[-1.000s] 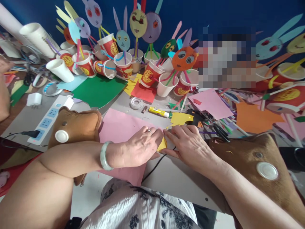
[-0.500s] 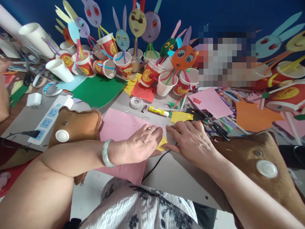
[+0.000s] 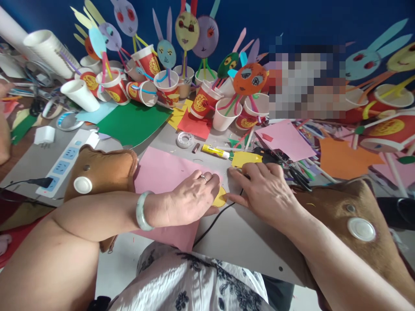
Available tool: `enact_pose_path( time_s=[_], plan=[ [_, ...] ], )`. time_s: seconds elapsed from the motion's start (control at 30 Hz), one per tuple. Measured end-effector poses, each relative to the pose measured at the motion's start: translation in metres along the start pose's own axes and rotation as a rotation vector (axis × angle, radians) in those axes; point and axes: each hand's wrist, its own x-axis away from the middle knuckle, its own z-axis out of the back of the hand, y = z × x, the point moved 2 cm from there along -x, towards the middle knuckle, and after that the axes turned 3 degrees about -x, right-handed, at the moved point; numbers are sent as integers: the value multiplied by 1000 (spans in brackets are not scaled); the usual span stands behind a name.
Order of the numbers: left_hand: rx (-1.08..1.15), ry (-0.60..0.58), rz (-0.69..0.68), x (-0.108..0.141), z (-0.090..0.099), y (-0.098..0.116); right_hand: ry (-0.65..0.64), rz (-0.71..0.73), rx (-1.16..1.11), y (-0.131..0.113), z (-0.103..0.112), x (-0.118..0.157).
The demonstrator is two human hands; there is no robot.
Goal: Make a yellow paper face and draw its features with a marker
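Note:
A small yellow paper piece (image 3: 220,197) with a rounded edge lies between my hands, at the right edge of a pink sheet (image 3: 162,170). My left hand (image 3: 194,194), wearing a ring, has its fingers curled closed on the left part of the yellow piece, hiding that side. My right hand (image 3: 264,192) is just to the right, palm down, with thumb and index finger apart and the thumb tip by the yellow piece's right edge. Its other fingers are bent on the table. Beyond it lie a yellow scrap (image 3: 247,159) and a yellow glue stick (image 3: 215,151).
Paper cups with rabbit-faced figures (image 3: 202,101) line the back. Brown cushions (image 3: 103,170) flank my forearms. A power strip (image 3: 63,166) is at left, a green sheet (image 3: 132,123) behind it, black scissors (image 3: 300,177) at right. A dark cable runs under the yellow piece. Another person's arm shows at far left.
My right hand has shifted slightly right, its thumb and index finger spread wider, and more of the yellow piece shows. My left hand has barely moved.

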Motion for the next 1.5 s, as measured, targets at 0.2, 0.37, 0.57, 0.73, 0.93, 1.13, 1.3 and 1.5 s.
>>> enact_pose_path(
  time_s=[0.2,0.37,0.57,0.73,0.93,1.13,1.3,1.5],
  plan=[
    [44,40,19,6,-12,1,-27,21,45,-4,4,1],
    [-66,42,5,3,2,0,22,-4,5,-2,0,-1],
    [-44,-18,31,-7,18,-2,155,43,-198,1,-8,-6],
    [-35,-14,7,-3,12,-3,105,112,-163,-2,-5,-6],
    [-11,54,0,6,-6,-4,61,121,-156,-2,-5,-5],
    [9,63,-4,9,-18,-3,127,89,-311,3,-12,-3],
    [-12,73,-9,11,-19,-4,129,79,-367,5,-15,-3],
    [-70,74,-10,9,-10,-3,198,75,-364,5,-14,-4]
  ],
)
